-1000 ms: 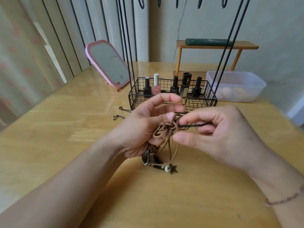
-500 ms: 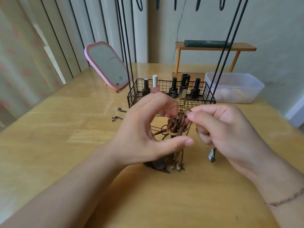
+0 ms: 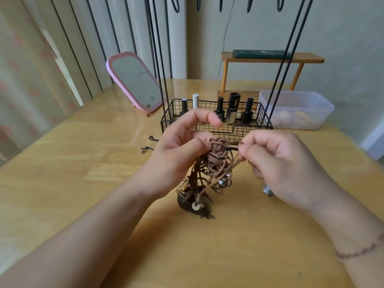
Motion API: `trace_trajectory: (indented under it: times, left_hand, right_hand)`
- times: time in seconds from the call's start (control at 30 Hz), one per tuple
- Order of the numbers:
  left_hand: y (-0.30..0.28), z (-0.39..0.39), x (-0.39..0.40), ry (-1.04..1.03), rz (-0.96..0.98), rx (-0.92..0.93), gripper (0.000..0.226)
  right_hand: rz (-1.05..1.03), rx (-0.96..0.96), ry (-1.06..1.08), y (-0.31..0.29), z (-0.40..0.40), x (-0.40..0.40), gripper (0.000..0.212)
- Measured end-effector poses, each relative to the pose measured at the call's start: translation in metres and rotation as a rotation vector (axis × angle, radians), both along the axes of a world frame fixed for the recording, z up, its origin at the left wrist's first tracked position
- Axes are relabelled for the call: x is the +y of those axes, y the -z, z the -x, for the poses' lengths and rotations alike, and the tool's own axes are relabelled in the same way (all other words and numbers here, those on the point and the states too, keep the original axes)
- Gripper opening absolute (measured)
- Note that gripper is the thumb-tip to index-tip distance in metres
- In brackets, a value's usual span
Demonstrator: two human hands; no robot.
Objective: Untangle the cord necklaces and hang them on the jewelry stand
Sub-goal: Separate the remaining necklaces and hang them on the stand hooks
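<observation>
A tangled bunch of brown cord necklaces [image 3: 218, 156] hangs between my hands above the wooden table [image 3: 83, 163]. My left hand [image 3: 178, 150] holds the knot from the left, index finger raised above it. My right hand [image 3: 276, 163] pinches a dark cord end at the knot's right side. Pendants and beads [image 3: 195, 202] dangle from the cords down to the tabletop. The black wire jewelry stand [image 3: 216, 129] stands just behind, its tall rods rising out of view and its hooks [image 3: 176, 5] showing at the top edge.
Nail polish bottles [image 3: 232, 109] fill the stand's basket. A pink mirror [image 3: 133, 80] leans at the back left. A clear plastic tub [image 3: 297, 109] sits at the back right before a small wooden shelf [image 3: 270, 59]. Small metal clasps [image 3: 147, 148] lie left of the basket.
Both hands kept working the knot; my left thumb moved up from below it and the cord bunch now hangs lower and looser, with more strands spread toward my right hand.
</observation>
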State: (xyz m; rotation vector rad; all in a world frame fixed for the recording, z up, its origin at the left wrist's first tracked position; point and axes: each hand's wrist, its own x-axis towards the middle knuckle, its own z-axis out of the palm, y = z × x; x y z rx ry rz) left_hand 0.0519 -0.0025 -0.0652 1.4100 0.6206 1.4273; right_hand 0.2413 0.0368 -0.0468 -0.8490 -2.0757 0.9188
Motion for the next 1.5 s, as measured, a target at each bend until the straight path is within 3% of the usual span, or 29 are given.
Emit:
trace_trajectory:
  times: [0.07,0.17,0.33,0.7,0.8,0.93,1.0,1.07,1.17,1.23,1.33,1.5]
  left_hand:
    - [0.000,0.000,0.000,-0.010,0.013,-0.003,0.025]
    - [0.000,-0.001,0.000,-0.024,0.026,0.006,0.023]
    - [-0.001,0.000,-0.001,-0.026,0.039,0.011,0.020]
    - [0.003,0.004,0.001,0.022,0.076,0.007,0.013]
    - [0.003,0.002,0.002,-0.072,0.003,0.108,0.006]
    - [0.003,-0.003,0.001,-0.136,-0.071,0.224,0.012]
    - [0.002,-0.004,0.001,-0.148,-0.088,0.275,0.013]
    - [0.002,-0.003,0.002,-0.166,-0.086,0.302,0.013]
    - [0.002,-0.004,0.002,-0.140,-0.078,0.309,0.013]
    - [0.003,-0.005,0.002,-0.128,-0.078,0.324,0.015]
    - [0.002,-0.002,0.002,-0.144,-0.063,0.344,0.014]
    - [0.003,-0.003,0.001,-0.133,-0.046,0.333,0.010]
  right_hand:
    - [-0.193,-0.053,0.023,0.001,-0.001,-0.001,0.009]
    - [-0.280,0.035,-0.036,0.001,-0.005,-0.003,0.026]
    - [-0.592,-0.085,-0.034,-0.001,-0.004,-0.004,0.014]
    - [-0.651,-0.097,0.057,0.003,-0.001,-0.001,0.013]
    - [-0.476,0.023,0.006,0.004,0.002,-0.004,0.005]
    - [0.168,0.165,-0.211,-0.002,0.001,-0.004,0.015]
    - [0.327,0.171,-0.270,-0.005,-0.007,0.001,0.025]
    - [0.393,0.210,-0.303,-0.009,-0.013,0.004,0.037]
    - [0.465,0.321,-0.382,-0.014,-0.016,0.007,0.024]
    - [0.482,0.343,-0.446,-0.015,-0.020,0.011,0.028]
    - [0.391,0.347,-0.392,-0.016,-0.025,0.014,0.031]
    - [0.434,0.380,-0.197,-0.010,-0.010,0.007,0.021]
